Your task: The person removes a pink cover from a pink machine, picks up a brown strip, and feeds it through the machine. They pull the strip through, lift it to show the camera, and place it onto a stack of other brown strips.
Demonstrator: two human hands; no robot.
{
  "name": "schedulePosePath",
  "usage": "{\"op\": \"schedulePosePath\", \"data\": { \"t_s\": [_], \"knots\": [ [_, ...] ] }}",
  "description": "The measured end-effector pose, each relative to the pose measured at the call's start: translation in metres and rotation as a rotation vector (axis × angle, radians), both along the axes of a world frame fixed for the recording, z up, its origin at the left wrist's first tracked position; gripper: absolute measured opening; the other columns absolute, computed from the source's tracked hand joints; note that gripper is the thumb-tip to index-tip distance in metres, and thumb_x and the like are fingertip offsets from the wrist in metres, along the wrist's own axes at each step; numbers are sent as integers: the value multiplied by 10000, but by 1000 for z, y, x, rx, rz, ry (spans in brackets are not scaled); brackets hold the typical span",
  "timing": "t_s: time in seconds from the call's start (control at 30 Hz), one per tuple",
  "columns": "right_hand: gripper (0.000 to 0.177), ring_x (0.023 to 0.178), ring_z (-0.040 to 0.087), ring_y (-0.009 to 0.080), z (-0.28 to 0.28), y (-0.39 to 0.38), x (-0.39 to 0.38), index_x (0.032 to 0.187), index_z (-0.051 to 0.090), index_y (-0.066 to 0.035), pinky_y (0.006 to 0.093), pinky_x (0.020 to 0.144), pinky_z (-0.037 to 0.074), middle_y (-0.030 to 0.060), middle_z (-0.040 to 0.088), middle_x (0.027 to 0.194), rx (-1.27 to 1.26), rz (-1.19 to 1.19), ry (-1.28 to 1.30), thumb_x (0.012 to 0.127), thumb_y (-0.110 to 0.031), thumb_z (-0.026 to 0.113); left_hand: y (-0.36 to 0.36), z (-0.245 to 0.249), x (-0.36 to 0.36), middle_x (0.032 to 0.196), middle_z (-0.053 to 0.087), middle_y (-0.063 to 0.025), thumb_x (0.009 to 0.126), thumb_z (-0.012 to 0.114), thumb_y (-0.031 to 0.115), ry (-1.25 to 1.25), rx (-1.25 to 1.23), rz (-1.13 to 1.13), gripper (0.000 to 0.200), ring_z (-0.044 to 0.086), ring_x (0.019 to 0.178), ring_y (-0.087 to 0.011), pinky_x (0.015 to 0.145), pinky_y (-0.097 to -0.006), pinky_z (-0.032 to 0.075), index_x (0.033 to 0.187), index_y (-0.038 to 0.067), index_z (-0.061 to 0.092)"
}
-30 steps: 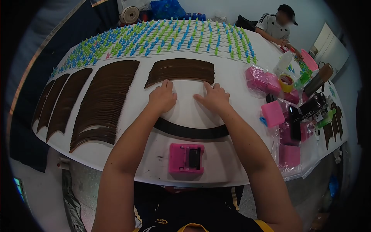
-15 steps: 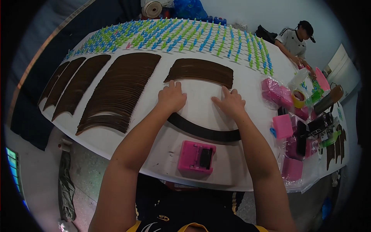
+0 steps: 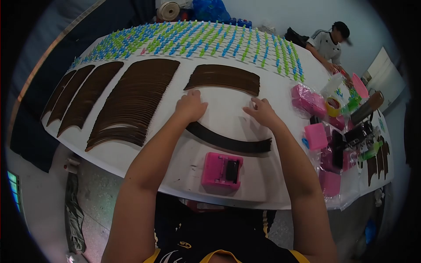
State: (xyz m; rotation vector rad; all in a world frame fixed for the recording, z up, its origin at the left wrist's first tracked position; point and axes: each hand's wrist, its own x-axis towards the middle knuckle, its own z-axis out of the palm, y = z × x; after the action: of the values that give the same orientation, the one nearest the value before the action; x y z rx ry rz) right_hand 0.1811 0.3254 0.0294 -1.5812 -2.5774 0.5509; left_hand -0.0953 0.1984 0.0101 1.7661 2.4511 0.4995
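Observation:
A fan of overlapping dark brown curved strips lies on the white table in front of my hands. My left hand is at its lower left corner, fingers bent and thumb apart, with nothing visible in it. Just below the lower right corner is my right hand, thumb and index finger spread, also holding nothing I can see. One separate dark curved strip rests between my forearms. Nearer to me sits a pink block with a black part set in its right side.
Longer rows of overlapping brown strips cover the left of the table. Many blue and green clips stand in rows at the back. Pink pieces in plastic wrap, a tape roll and tools are at right. Another person works at far right.
Both hands have drawn slightly away from the fan's lower edge. The view has shifted a little, and the separate dark strip now shows its right end clear of my right forearm.

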Motion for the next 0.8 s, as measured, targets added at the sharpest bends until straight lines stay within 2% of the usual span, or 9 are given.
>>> {"op": "schedulePosePath", "data": {
  "t_s": [0.07,0.2,0.27,0.33,0.4,0.57,0.67,0.73,0.8],
  "knots": [
    [655,1180,656,363,-2,-6,24,1438,614,-42,442,1009,529,210,597,1392,-36,81,346,964,-477,737,-17,13,2,1364,638,-214,987,664,371,-68,91,4,484,628,1196,-427,1004,-562,501,1318,22,617],
    [472,985,697,309,31,-94,60,1276,693,19,400,897,571,179,657,1270,20,105,530,934,-293,786,-68,15,4,1186,714,-200,986,685,195,-35,518,-142,247,633,1132,-415,969,-530,487,1153,13,691],
    [436,962,695,314,16,-131,77,1262,699,6,395,891,570,178,658,1249,111,86,664,924,-255,784,-100,10,7,1200,703,-201,999,686,172,-55,576,-184,255,636,1128,-395,997,-482,487,1185,-1,684],
    [403,939,692,320,-4,-170,98,1249,704,-7,389,885,569,177,658,1227,217,44,784,915,-218,783,-133,-6,9,1208,692,-196,1027,666,162,-184,596,-134,283,647,1128,-347,1015,-433,495,1243,-21,675],
    [328,886,672,262,-23,-201,113,1224,704,-55,367,814,560,129,652,1201,543,68,838,908,-121,759,-168,-4,21,1220,680,-182,1046,648,151,-355,528,-95,312,650,1133,-298,1021,-397,497,1289,-44,653],
    [227,830,668,255,-30,-226,123,1125,699,-70,397,786,562,104,638,1091,254,-164,883,905,-122,719,-232,-30,25,1285,643,-185,1060,620,133,-496,363,-101,339,628,1162,-282,1041,-384,479,1336,-64,613],
    [182,827,676,283,-35,-222,116,1062,692,-63,430,791,567,116,634,1037,267,-235,935,905,-154,705,-256,-31,26,1442,567,-224,1001,693,168,-300,265,-244,490,577,1290,-341,1131,-416,430,1416,-52,553],
    [179,838,682,304,-39,-221,114,1040,688,-56,445,796,569,128,635,1021,311,-234,958,904,-172,699,-266,-15,38,1580,457,-251,880,796,202,104,160,-516,725,486,1420,-411,1212,-468,370,1490,-29,481],
    [194,869,690,349,-43,-223,114,1036,687,-45,463,807,575,157,646,1041,349,-178,928,884,-165,685,-269,-2,69,1593,450,-259,828,825,207,226,112,-461,794,472,1436,-437,1217,-494,370,1501,-19,469]
  ]
}}
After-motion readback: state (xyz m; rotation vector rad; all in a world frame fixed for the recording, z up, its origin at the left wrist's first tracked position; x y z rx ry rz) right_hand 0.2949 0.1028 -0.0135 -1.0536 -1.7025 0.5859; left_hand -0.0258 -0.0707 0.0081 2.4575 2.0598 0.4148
